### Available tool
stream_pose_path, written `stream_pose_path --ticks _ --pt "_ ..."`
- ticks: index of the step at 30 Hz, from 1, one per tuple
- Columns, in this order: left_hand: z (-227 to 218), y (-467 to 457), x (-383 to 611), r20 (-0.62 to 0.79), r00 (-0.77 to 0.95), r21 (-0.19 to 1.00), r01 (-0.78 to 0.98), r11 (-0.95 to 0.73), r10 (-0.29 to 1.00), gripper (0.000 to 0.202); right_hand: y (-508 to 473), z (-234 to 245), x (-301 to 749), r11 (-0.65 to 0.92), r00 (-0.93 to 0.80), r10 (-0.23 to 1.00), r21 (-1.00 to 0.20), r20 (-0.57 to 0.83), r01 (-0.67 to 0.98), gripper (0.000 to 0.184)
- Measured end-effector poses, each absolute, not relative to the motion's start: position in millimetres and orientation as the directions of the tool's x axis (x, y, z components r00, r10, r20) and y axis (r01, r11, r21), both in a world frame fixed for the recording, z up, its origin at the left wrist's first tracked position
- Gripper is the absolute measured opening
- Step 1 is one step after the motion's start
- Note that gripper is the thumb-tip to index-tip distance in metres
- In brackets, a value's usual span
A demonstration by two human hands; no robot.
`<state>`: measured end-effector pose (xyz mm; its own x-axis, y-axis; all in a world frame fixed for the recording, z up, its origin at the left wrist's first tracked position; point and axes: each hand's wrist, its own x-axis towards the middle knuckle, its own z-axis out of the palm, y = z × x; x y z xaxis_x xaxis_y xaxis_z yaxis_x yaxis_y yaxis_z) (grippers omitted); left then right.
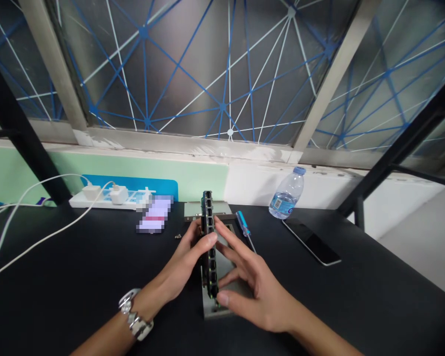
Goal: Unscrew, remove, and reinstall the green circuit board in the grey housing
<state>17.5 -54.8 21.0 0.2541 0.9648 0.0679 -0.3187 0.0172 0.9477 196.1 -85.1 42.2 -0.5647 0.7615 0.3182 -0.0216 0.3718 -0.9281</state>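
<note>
Gripping upright port strip [207, 210]: left hand [185, 263], right hand [257, 292]; bottle [288, 193] label illegible.

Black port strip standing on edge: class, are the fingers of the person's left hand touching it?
Touching. The head view shows the left hand with its fingers pressed over the edge of the upright black port strip, with no gap between them.

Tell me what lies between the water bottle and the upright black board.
A blue-handled screwdriver lies on the dark table between the water bottle and the black board, seen in the head view.
</note>
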Motion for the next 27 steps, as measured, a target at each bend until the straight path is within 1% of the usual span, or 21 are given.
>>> stream_pose_path --ticks 4,8,11,13,15,16,19,21,23,25,27 --pt "22.7 -53.3 18.8 0.06 0.249 0.95 -0.312 0.022 0.967 0.039 -81.7 36.5 197.9 0.559 -0.516 0.724 -0.827 0.458 0.052 0.093" --pt "23.6 -53.3 20.4 0.035 0.237 0.947 -0.317 0.043 0.971 0.042 -77.2 34.4 204.6 0.734 -0.5 0.632 -0.665 0.592 0.141 0.092" --pt "23.4 -54.6 22.3 0.008 0.235 0.944 -0.321 0.07 0.972 0.044 -77.4 36.2 210.9 0.807 -0.479 0.585 -0.529 0.655 0.263 0.09" --pt "23.3 -55.9 23.9 -0.002 0.252 0.938 -0.334 0.089 0.968 0.044 -79.2 38.0 213.9 0.838 -0.454 0.541 -0.41 0.708 0.359 0.087" --pt "23.1 -57.0 25.4 -0.011 0.268 0.935 -0.339 0.105 0.963 0.043 -81.3 39.7 215.4 0.855 -0.447 0.488 -0.308 0.75 0.417 0.084" --pt "23.0 -57.3 26.0 -0.016 0.271 0.935 -0.337 0.11 0.962 0.042 -82.2 40.4 215.7 0.859 -0.452 0.471 -0.278 0.758 0.43 0.082" --pt "23.1 -57.6 26.8 -0.027 0.259 0.938 -0.327 0.114 0.966 0.041 -83.6 41.6 214.7 0.861 -0.467 0.45 -0.231 0.761 0.453 0.072" --pt "23.9 -57.2 26.4 -0.026 0.244 0.939 -0.327 0.108 0.969 0.041 -84.1 42.4 213.1 0.854 -0.466 0.453 -0.221 0.76 0.47 0.062" --pt "25.1 -56.7 25.9 -0.021 0.212 0.937 -0.336 0.094 0.977 0.041 -85.0 43.7 210.4 0.858 -0.461 0.445 -0.218 0.768 0.465 0.044" --pt "25.9 -56.1 25.6 -0.015 0.176 0.935 -0.346 0.076 0.984 0.042 -86.5 45.2 206.9 0.879 -0.485 0.411 -0.196 0.772 0.434 0.025" --pt "25.7 -55.4 25.3 -0.011 0.161 0.934 -0.352 0.068 0.987 0.044 -88.3 46.2 203.4 0.901 -0.534 0.373 -0.159 0.759 0.403 0.013"
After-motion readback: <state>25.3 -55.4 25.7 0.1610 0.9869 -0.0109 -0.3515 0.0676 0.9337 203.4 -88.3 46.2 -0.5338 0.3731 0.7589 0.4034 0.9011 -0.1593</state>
